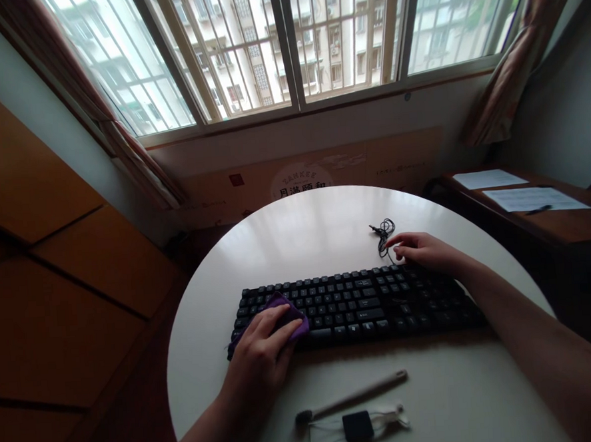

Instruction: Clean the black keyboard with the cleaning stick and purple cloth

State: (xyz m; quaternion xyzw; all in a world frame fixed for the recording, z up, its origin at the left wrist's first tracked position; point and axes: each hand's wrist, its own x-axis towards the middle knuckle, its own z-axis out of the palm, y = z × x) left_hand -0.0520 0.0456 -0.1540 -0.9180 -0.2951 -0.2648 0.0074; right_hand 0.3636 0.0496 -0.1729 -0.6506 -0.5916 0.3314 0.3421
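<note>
A black keyboard lies across the round white table. Over its left-hand keys, my left hand presses a folded purple cloth, fingers bent on top of it. My right hand rests at the keyboard's far edge, right of the middle, fingers loosely apart and nothing visible in them. Just beyond those fingertips is the bundled black cable. Nearer to me lie a slim brush with dark bristles and a wire-looped tool with a small dark square piece at its wires.
The white table has a rounded edge. On the right, a brown wooden surface carries papers and a pen. Wooden cabinets stand at the left; a printed cardboard panel leans below the barred window.
</note>
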